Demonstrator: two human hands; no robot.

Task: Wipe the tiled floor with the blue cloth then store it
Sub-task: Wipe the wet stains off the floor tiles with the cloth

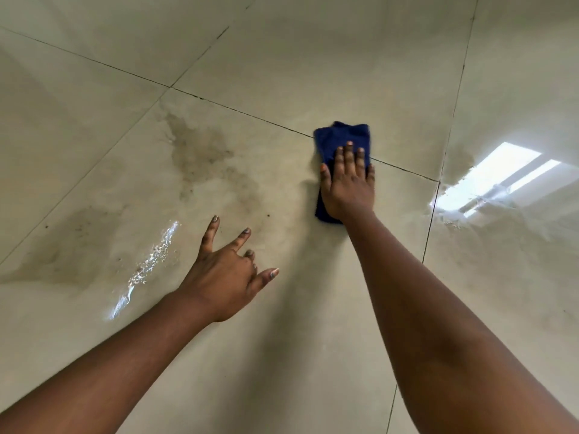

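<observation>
The tiled floor point(282, 355) fills the whole view: large glossy beige tiles, split by thin dark grout lines point(241, 110) that run diagonally and cross at upper left and at right. Nothing else of the room shows except as reflection. A bright window reflection point(492, 180) lies on the tile at right, with a dull smeared patch around its lower edge. A broad grey-brown dirty stain point(200, 151) spreads over the middle tile, trailing down toward the left, and a narrow streak of wet glare point(147, 267) glints beside it, broken into small beads.

Both bare forearms reach in from the bottom edge. The right hand point(347, 186) lies flat, palm down, fingers together and extended, pressing the blue cloth point(341, 136) against the floor rather than clenching it. The cloth is folded into a dark blue pad that sits across a grout line near the centre right, showing beyond the fingertips and beside the wrist. The left hand point(225, 277) is spread wide and holds nothing, fingertips toward the floor, well apart from the cloth, near the stain's lower end
</observation>
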